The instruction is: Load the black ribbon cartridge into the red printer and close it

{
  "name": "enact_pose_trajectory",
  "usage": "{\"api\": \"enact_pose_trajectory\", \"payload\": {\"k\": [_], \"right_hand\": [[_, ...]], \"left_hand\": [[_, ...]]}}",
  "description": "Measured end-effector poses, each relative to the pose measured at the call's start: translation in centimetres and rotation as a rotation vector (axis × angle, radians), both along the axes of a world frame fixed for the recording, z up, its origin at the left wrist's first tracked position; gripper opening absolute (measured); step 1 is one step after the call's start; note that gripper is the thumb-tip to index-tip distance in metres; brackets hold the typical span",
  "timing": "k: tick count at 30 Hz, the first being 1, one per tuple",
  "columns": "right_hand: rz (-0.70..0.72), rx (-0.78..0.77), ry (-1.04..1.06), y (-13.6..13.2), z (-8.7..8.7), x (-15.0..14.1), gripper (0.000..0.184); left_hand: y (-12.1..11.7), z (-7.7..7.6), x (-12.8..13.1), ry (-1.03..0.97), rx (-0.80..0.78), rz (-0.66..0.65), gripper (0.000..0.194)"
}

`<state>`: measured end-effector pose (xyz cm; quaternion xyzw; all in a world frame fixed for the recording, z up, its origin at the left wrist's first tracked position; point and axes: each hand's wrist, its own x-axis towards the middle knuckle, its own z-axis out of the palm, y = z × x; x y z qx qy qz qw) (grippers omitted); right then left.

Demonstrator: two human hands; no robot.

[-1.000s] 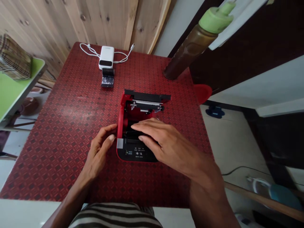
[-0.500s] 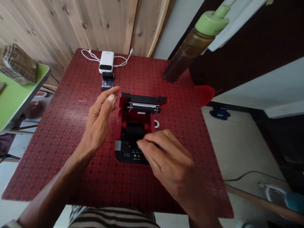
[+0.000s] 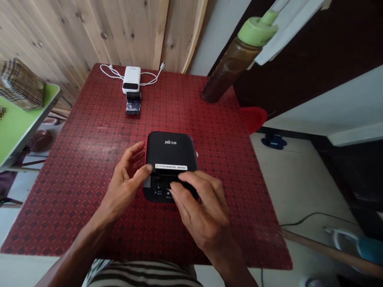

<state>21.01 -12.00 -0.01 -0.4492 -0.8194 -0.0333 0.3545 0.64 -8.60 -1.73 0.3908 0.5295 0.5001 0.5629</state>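
A compact label printer point(image 3: 170, 153) with a black lid and red sides sits on the red table, its lid lowered over the body. A white warning strip point(image 3: 171, 167) runs along the lid's front edge. My left hand point(image 3: 127, 175) is open at the printer's left side, its thumb touching the lid's front left corner and its fingers spread beside the casing. At the front, my right hand point(image 3: 203, 199) pinches a black label strip point(image 3: 164, 183) that lies over the front panel. Part of that panel is hidden by the right hand.
Toward the back of the red patterned table point(image 3: 89, 159) are a white power bank point(image 3: 131, 77) with a white cable point(image 3: 152, 79) and a small black label roll point(image 3: 133, 103). A tall brown bottle point(image 3: 230, 65) with a green cap stands back right. A green table point(image 3: 26, 119) is at left.
The printer's lid has gone from raised to lowered. My left hand lifted off the printer's side, rose toward the lid, then came down with it. My right hand drew the black strip forward.
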Motion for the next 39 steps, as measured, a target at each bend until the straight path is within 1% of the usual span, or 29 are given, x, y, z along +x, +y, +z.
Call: {"api": "enact_pose_trajectory", "payload": {"k": [3, 5, 8, 11, 16, 21, 24, 27, 29, 31, 34, 36, 39], "right_hand": [[0.007, -0.056, 0.042, 0.3, -0.2, -0.1, 0.013], [0.030, -0.084, 0.050, 0.5, -0.2, -0.2, 0.011], [0.029, -0.098, 0.024, 0.6, 0.0, -0.2, 0.006], [0.029, -0.111, 0.014, 0.4, 0.2, -0.3, 0.006], [0.031, -0.154, 0.012, 0.2, 0.3, -0.2, 0.010], [0.037, -0.158, 0.065, 0.1, -0.2, -0.3, 0.014], [0.018, -0.149, 0.142, -0.5, -0.7, -0.1, 0.028], [-0.077, -0.102, 0.262, -1.9, -1.8, 0.6, 0.047], [-0.166, -0.094, 0.356, -3.2, -3.1, 1.1, 0.055], [-0.247, -0.140, 0.433, -4.7, -4.8, 1.3, 0.060], [-0.311, -0.281, 0.474, -6.6, -7.2, 0.8, 0.067], [-0.322, -0.350, 0.477, -7.2, -8.2, 0.2, 0.068], [-0.346, -0.351, 0.475, -7.2, -8.7, -0.6, 0.058]], "left_hand": [[-0.4, -0.4, 0.0, -0.031, -0.037, -0.046, 0.064], [-0.5, -0.5, -0.1, -0.040, -0.034, -0.054, 0.065], [-0.5, -0.5, 0.0, -0.043, -0.015, -0.057, 0.063], [-0.6, -0.6, 0.0, -0.026, -0.001, -0.055, 0.063], [-0.6, -0.6, 0.0, 0.001, 0.006, -0.067, 0.064], [-0.6, -0.7, -0.1, 0.025, -0.016, -0.055, 0.063], [-1.3, -0.9, -0.1, 0.017, -0.024, -0.033, 0.062], [-2.3, -1.0, -0.3, 0.000, -0.022, -0.047, 0.060], [-2.9, -1.1, -0.5, -0.001, -0.030, -0.063, 0.059], [-3.2, -1.0, -0.7, 0.010, -0.049, -0.059, 0.059], [-3.2, -0.7, -0.8, 0.030, -0.073, -0.041, 0.057], [-3.2, -0.5, -0.7, 0.037, -0.069, -0.039, 0.056], [-3.2, -0.4, -0.5, 0.047, -0.048, -0.042, 0.057]]}}
